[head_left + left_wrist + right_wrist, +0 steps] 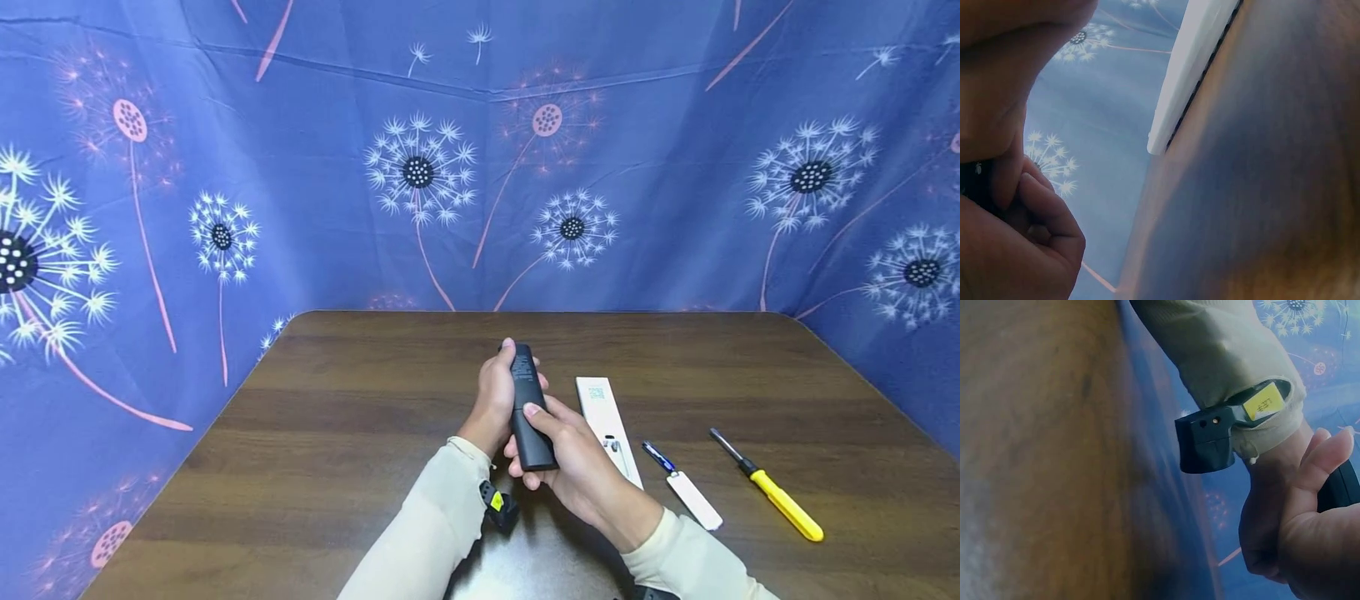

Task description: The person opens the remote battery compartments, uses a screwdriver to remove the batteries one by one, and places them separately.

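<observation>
Both hands hold a black remote control above the table, its back with small printed text facing up. My left hand grips the far end, thumb along the side edge and fingertips showing past the other side. Around the near half, my right hand curls its fingers underneath, with its thumb on the back by a seam across the casing. In the left wrist view, curled fingers hide most of it. The right wrist view shows a dark piece of the remote control behind the right hand's fingers.
Right of the hands, a long white box with a printed code lies on the wooden table. Beside it are a blue-and-white pen-like tool and a yellow-handled screwdriver. A blue dandelion-print cloth hangs behind.
</observation>
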The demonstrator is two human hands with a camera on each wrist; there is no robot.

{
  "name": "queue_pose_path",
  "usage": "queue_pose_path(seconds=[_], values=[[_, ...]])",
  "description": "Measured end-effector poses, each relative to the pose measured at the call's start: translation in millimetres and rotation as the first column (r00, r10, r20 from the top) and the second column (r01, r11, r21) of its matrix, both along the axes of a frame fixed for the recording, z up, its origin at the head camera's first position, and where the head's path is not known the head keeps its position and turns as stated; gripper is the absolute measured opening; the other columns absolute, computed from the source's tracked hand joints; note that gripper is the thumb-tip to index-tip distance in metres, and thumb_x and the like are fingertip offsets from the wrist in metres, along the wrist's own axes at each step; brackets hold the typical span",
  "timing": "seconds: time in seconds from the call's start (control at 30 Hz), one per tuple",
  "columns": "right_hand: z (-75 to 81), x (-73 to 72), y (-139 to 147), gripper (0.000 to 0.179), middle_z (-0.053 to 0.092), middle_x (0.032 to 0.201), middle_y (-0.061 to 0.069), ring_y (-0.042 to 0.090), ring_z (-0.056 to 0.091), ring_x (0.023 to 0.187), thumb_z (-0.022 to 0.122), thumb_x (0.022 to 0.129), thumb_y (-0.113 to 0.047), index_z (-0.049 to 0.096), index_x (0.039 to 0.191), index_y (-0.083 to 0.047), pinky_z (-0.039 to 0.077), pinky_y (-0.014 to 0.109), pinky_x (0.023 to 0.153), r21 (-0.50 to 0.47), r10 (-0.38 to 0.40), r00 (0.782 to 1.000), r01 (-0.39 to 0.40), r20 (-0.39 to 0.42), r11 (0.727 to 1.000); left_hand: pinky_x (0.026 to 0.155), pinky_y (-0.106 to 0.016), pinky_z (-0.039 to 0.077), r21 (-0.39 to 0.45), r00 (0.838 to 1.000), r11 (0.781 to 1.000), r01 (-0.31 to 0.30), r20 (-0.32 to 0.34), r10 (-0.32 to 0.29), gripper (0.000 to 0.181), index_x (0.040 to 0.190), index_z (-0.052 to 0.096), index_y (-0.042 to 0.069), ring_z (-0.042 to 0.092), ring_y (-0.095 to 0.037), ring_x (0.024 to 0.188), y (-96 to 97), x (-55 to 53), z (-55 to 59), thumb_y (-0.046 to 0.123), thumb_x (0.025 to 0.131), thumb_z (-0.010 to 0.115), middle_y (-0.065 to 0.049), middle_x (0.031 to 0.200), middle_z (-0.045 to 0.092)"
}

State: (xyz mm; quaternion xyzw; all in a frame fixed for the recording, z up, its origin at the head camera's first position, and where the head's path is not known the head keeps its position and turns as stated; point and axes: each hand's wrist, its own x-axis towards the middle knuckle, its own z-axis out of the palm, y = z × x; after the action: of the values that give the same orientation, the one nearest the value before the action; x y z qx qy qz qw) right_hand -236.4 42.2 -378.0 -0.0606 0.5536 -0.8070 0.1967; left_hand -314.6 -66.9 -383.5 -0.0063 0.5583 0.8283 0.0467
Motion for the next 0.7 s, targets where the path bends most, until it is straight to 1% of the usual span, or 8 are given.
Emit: queue_pose_path(seconds=[0.1, 0.17, 0.3, 0.37, 0.47, 0.57, 0.63, 0.7], values=[[-1.5, -0.2, -0.8, 0.032, 0.062, 0.078, 0.011, 0.019, 0.063, 0.059, 0.038, 0.109, -0.022, 0.037, 0.134, -0.002, 0.046, 0.025, 0.049, -0.018, 0.017, 1.0, -0.017, 0.015, 1.0, 0.061, -0.029, 0.05, -0.021, 1.0, 1.0, -0.002, 0.007, 0.002, 0.06, 0.11, 0.061, -0.006, 0.061, -0.019, 0.064, -2.2, 0.1, -2.0, 0.046, 0.108, 0.031, -0.007, 0.07, 0.063], [-2.4, -0.7, -0.4, 0.032, 0.062, 0.079, 0.011, 0.019, 0.063, 0.06, 0.039, 0.108, -0.024, 0.038, 0.133, -0.002, 0.045, 0.024, 0.05, -0.029, 0.025, 0.999, -0.024, 0.029, 0.999, 0.06, -0.03, 0.05, -0.013, 1.0, 1.0, 0.008, 0.02, -0.007, 0.063, 0.112, 0.06, -0.007, 0.06, -0.019, 0.065, -2.4, 0.8, -2.1, 0.048, 0.108, 0.029, -0.008, 0.071, 0.063], [-3.8, -2.5, 1.2, 0.035, 0.062, 0.079, 0.009, 0.018, 0.061, 0.06, 0.037, 0.109, -0.031, 0.041, 0.127, -0.002, 0.045, 0.024, 0.051, -0.041, 0.037, 0.997, -0.035, 0.063, 0.999, 0.059, -0.032, 0.049, 0.038, 0.998, 0.999, 0.032, 0.046, -0.034, 0.064, 0.111, 0.059, -0.001, 0.058, -0.018, 0.065, -1.0, 2.4, -1.9, 0.054, 0.106, 0.026, -0.008, 0.073, 0.061], [-4.3, -3.4, 1.5, 0.04, 0.062, 0.076, 0.007, 0.016, 0.059, 0.058, 0.036, 0.109, -0.039, 0.043, 0.122, -0.001, 0.045, 0.023, 0.051, -0.026, 0.02, 0.997, -0.018, 0.077, 1.0, 0.059, -0.031, 0.048, 0.058, 0.998, 0.997, 0.042, 0.047, -0.045, 0.064, 0.109, 0.058, 0.001, 0.057, -0.018, 0.063, 1.1, 2.8, -2.3, 0.056, 0.106, 0.025, -0.007, 0.073, 0.061], [-5.9, -4.2, 0.8, 0.048, 0.06, 0.075, 0.006, 0.014, 0.057, 0.056, 0.035, 0.108, -0.045, 0.047, 0.117, 0.0, 0.043, 0.022, 0.048, 0.022, -0.033, 0.996, 0.032, 0.078, 0.999, 0.062, -0.031, 0.049, 0.098, 0.996, 0.993, 0.07, 0.052, -0.075, 0.062, 0.109, 0.055, 0.003, 0.058, -0.017, 0.063, 3.6, 3.0, -2.5, 0.056, 0.106, 0.024, -0.007, 0.073, 0.062], [-8.4, -3.5, -1.3, 0.045, 0.058, 0.077, 0.006, 0.014, 0.056, 0.055, 0.036, 0.109, -0.042, 0.046, 0.121, 0.001, 0.042, 0.022, 0.046, 0.042, -0.068, 0.996, 0.065, 0.057, 0.997, 0.065, -0.032, 0.051, 0.109, 0.994, 0.99, 0.085, 0.057, -0.092, 0.061, 0.111, 0.053, 0.003, 0.061, -0.018, 0.062, 3.7, 4.0, -3.2, 0.055, 0.106, 0.022, -0.007, 0.071, 0.063], [-9.6, -2.4, -3.0, 0.042, 0.057, 0.079, 0.007, 0.014, 0.056, 0.055, 0.035, 0.11, -0.036, 0.044, 0.126, 0.002, 0.042, 0.022, 0.045, 0.031, -0.074, 0.997, 0.073, 0.039, 0.997, 0.067, -0.033, 0.052, 0.117, 0.994, 0.989, 0.086, 0.052, -0.093, 0.061, 0.111, 0.052, 0.003, 0.062, -0.018, 0.062, 2.9, 4.4, -3.4, 0.054, 0.107, 0.021, -0.006, 0.07, 0.062], [-9.8, -1.4, -4.3, 0.04, 0.057, 0.081, 0.008, 0.015, 0.056, 0.055, 0.035, 0.11, -0.031, 0.043, 0.13, 0.003, 0.043, 0.023, 0.044, 0.011, -0.075, 0.997, 0.074, 0.024, 0.997, 0.065, -0.033, 0.053, 0.114, 0.995, 0.99, 0.081, 0.044, -0.086, 0.062, 0.111, 0.053, 0.002, 0.061, -0.019, 0.061, 1.6, 4.6, -3.0, 0.053, 0.107, 0.019, -0.006, 0.069, 0.061]])
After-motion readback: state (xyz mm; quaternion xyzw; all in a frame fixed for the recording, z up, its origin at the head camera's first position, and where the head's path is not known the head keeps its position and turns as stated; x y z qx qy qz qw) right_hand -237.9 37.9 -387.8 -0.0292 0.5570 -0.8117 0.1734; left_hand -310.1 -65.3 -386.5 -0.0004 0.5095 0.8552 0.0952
